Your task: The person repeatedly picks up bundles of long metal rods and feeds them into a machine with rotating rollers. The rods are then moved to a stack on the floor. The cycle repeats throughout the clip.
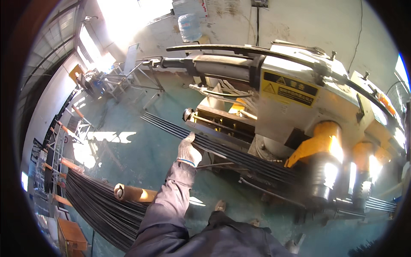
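My left hand, in a pale knitted work glove, reaches forward to a row of several long dark metal rods. It is closed on the rods near their far left end, with the thumb lying over the top; the other fingers are mostly hidden. The rods run side by side to the right, along the front of a large pale machine. Near its right end they pass beside a yellow bracket above a dark ribbed cylinder. I cannot see my right hand.
A thick bundle of dark rods lies at lower left, beside an orange-brown roller. More rollers on frames line the left side. A metal bar spans the machine's top. My shoe stands on the green floor.
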{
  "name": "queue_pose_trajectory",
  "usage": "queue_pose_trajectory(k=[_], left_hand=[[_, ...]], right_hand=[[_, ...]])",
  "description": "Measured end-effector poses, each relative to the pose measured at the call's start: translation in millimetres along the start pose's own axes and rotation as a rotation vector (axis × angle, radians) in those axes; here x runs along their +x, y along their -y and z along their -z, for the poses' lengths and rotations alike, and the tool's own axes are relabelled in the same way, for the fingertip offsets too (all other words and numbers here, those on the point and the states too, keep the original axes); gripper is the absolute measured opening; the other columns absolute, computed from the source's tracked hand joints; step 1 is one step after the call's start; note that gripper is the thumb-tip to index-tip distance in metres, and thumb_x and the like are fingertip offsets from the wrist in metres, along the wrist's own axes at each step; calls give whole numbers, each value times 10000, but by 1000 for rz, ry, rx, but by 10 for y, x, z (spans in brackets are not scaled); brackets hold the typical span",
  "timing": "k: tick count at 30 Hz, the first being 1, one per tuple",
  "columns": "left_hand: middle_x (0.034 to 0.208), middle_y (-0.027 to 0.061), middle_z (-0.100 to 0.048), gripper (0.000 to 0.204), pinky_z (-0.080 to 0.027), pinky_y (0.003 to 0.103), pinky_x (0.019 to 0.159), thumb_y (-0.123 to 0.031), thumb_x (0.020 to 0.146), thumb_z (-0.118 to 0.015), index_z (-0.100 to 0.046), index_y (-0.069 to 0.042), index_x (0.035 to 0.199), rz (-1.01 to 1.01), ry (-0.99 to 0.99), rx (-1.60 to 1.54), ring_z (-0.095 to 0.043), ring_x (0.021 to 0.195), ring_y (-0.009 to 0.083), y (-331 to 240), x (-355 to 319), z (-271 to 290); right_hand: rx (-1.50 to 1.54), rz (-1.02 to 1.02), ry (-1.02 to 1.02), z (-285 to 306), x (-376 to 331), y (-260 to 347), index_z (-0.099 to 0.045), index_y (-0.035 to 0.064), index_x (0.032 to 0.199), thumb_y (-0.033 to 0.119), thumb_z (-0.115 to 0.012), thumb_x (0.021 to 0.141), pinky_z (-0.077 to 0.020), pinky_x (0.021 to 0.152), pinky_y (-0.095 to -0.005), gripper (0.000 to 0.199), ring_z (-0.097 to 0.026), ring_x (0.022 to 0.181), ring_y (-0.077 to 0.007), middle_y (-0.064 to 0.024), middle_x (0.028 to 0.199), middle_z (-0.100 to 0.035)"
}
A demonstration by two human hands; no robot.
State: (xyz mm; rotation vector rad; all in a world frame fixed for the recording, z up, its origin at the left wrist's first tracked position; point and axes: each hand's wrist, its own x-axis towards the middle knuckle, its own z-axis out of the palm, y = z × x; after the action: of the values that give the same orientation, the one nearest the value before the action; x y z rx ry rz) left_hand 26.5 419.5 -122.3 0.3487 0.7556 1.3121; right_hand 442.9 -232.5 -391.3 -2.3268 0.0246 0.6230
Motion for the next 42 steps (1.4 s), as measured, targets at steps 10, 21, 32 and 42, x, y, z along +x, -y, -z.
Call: queue_pose_trajectory(k=[10,21,32,42], left_hand=[[1195,209,-753,328,-632,561,1049,-271,1166,-645,-685,43,1254,-233,-145,-17,-755,1108,392,-1830,1467,1014],[1280,94,-763,319,-651,549,1036,-283,1158,-714,-712,-123,1434,-271,-216,118,-763,1169,324,-2595,1760,1517],[1389,148,-725,417,-646,589,1065,-383,1172,-696,-677,-137,1507,-208,-67,161,-737,1248,336,-2774,1715,1455],[1232,46,-776,485,-648,506,1011,-629,1115,-721,-744,-242,1405,-86,-31,480,-773,1087,257,-2883,1707,1514]], right_hand=[[-137,-82,-22,-996,-958,838,-628,193,1481,276,-737,1054,-557,653,-389,449,-666,675,-184,-75,767,-738],[-167,-77,56,-1399,-1283,1309,-682,117,1214,265,-710,1044,-534,648,-382,227,-647,659,-182,-72,730,-720],[-219,-72,61,-1315,-1326,1360,-736,40,947,253,-684,1035,-512,643,-375,236,-628,642,-181,-70,694,-702],[-427,13,137,-920,-1559,1045,-775,-29,844,373,-646,1005,-513,707,-473,452,-663,702,-228,-116,750,-747]])
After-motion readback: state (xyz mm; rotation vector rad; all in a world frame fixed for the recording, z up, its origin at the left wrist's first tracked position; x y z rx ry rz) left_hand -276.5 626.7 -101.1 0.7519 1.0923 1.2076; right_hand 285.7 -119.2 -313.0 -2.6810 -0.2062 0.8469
